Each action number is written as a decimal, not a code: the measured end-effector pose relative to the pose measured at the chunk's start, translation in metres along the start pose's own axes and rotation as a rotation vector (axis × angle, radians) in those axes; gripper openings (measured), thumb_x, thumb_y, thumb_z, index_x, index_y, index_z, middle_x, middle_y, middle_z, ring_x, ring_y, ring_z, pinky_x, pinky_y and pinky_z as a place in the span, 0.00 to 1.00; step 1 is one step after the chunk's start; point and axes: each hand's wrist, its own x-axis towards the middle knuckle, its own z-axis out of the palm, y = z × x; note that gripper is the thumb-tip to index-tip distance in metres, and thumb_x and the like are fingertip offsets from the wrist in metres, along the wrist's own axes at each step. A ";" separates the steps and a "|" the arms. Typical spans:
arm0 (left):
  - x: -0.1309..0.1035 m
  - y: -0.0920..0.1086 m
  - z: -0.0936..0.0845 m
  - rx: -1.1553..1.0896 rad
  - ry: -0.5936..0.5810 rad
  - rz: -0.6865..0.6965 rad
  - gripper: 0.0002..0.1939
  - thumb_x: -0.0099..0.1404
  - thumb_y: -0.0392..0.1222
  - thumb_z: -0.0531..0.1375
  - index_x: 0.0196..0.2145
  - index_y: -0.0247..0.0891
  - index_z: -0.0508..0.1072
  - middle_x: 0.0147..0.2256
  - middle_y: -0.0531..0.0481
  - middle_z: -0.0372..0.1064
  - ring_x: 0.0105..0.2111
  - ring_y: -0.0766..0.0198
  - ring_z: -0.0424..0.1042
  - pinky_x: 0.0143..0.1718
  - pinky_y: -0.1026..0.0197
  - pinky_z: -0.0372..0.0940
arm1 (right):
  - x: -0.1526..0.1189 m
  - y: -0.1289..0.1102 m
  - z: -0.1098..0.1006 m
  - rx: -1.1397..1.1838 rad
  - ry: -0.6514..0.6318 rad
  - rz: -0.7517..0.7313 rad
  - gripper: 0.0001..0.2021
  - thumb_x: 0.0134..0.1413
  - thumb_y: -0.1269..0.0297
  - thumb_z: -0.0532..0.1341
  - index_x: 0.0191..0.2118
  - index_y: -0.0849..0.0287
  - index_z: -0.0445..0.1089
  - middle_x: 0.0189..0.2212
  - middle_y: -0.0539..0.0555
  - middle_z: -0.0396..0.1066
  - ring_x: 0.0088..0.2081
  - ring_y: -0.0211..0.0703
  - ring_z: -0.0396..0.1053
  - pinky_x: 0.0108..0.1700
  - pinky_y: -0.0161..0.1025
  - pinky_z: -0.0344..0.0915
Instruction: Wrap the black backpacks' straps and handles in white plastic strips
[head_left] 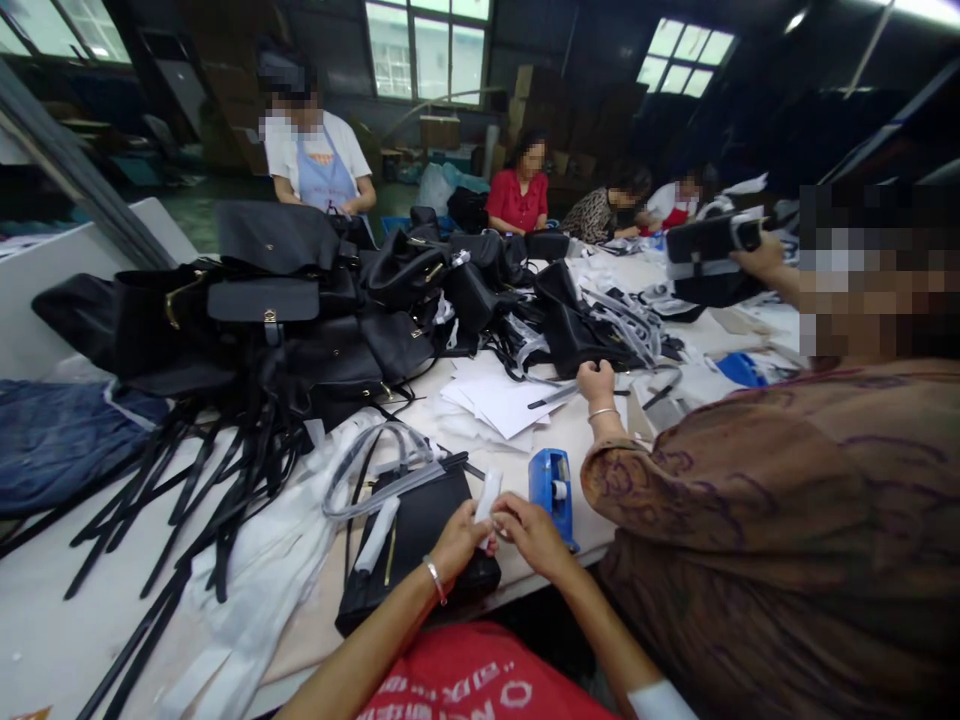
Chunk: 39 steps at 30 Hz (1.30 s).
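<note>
White strip: is standing up from the left hand, above the near part of a black bag; the white strip (489, 492) is tilting slightly.
Left hand: the left hand (461, 540) is pinching the strip between thumb and fingers, a bracelet (434, 581) circling its wrist.
Right hand: the right hand (531, 532) is meeting the left at the fingertips, its fingers bunching; I cannot tell whether they are gripping the strip too.
Bag below: the black bag (431, 508) is lying flat on the table (45, 640), showing a gold zip (391, 555).
On the bag: another white strip (377, 537) and a plastic-wrapped handle (409, 482) are resting on it.
Blue dispenser: the tape dispenser (551, 480) is sitting just beside the right hand.
Paper: white sheets (510, 400) are spreading beyond the dispenser.
Bag heap: black bags (345, 350) are piling up at far left, their straps (222, 560) trailing toward the near edge.
Neighbour at right: a person in a brown patterned top (750, 470) is resting one hand (596, 385) near the heap; another hand (761, 258) is holding up a dark bag (701, 250).
Across the table: a person in a blue apron (326, 178) is standing, and one in a red top (517, 203) is working farther along.
</note>
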 end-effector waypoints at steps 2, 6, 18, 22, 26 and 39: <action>-0.002 0.002 0.000 -0.003 -0.004 -0.008 0.14 0.54 0.42 0.61 0.36 0.36 0.64 0.22 0.54 0.67 0.22 0.66 0.68 0.26 0.63 0.60 | 0.005 0.003 0.002 -0.090 -0.027 -0.037 0.08 0.57 0.66 0.52 0.31 0.57 0.67 0.26 0.48 0.66 0.29 0.38 0.63 0.33 0.32 0.57; -0.003 0.008 -0.002 -0.016 -0.021 -0.034 0.13 0.54 0.39 0.60 0.38 0.36 0.63 0.23 0.54 0.66 0.23 0.66 0.68 0.27 0.63 0.61 | 0.012 0.005 0.002 -0.238 -0.074 -0.058 0.05 0.57 0.68 0.53 0.33 0.56 0.65 0.28 0.49 0.67 0.31 0.39 0.64 0.34 0.33 0.56; 0.010 -0.001 0.003 -0.018 0.122 -0.002 0.20 0.59 0.60 0.55 0.32 0.39 0.59 0.18 0.58 0.61 0.16 0.68 0.64 0.19 0.67 0.57 | 0.024 0.026 0.013 0.192 -0.030 0.105 0.11 0.56 0.63 0.54 0.45 0.57 0.58 0.23 0.44 0.65 0.25 0.38 0.65 0.30 0.34 0.60; 0.017 -0.002 -0.001 -0.142 0.129 -0.050 0.22 0.58 0.63 0.54 0.30 0.39 0.58 0.16 0.60 0.59 0.15 0.70 0.61 0.18 0.67 0.58 | 0.018 0.039 0.035 0.200 0.119 0.162 0.16 0.58 0.58 0.54 0.50 0.59 0.57 0.25 0.47 0.68 0.27 0.41 0.69 0.33 0.36 0.63; 0.019 0.002 -0.010 -0.269 0.044 -0.117 0.20 0.60 0.59 0.55 0.31 0.38 0.60 0.17 0.59 0.58 0.15 0.69 0.62 0.19 0.66 0.60 | 0.024 0.052 0.038 0.044 0.110 0.103 0.24 0.59 0.58 0.54 0.58 0.60 0.52 0.26 0.49 0.69 0.28 0.43 0.70 0.34 0.38 0.65; 0.030 0.007 -0.044 -0.451 -0.138 -0.325 0.19 0.57 0.53 0.57 0.34 0.30 0.67 0.20 0.49 0.66 0.23 0.59 0.71 0.27 0.58 0.65 | 0.095 0.073 -0.005 -0.609 -0.479 -0.344 0.29 0.53 0.79 0.49 0.60 0.49 0.57 0.35 0.54 0.74 0.35 0.44 0.72 0.36 0.36 0.65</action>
